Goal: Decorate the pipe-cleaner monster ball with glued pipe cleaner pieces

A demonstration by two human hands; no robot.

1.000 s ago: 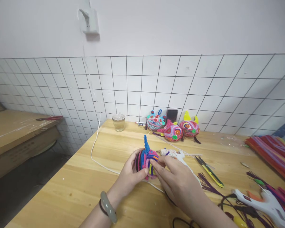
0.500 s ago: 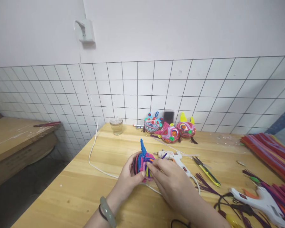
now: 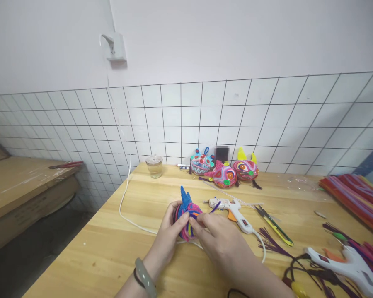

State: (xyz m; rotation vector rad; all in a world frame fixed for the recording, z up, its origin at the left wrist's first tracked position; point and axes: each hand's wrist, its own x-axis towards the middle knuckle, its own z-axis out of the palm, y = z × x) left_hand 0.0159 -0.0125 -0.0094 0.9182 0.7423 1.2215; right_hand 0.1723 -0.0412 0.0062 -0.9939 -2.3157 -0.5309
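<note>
"Why's the left grip (image 3: 167,231) wrapped around the striped ball (image 3: 188,231)?"
"Probably steadying it over the counter (image 3: 112,248); the right grip (image 3: 219,240) touches its three-o'clock side, whether pinching I can't tell."
"The glue gun (image 3: 240,215), just past two o'clock?"
"Likely parked within reach."

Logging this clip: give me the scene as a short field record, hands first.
left hand: wrapped around a multicolored ball with a blue horn
right hand: fingertips at the ball's right side; a purple strip shows beyond them, grip on it unclear
glue guns: near white gun just beyond the right hand; second white gun at lower right
cutter: yellow-and-black tool, right of the near gun
back of table: three colorful figures; lidded glass to their left
</note>
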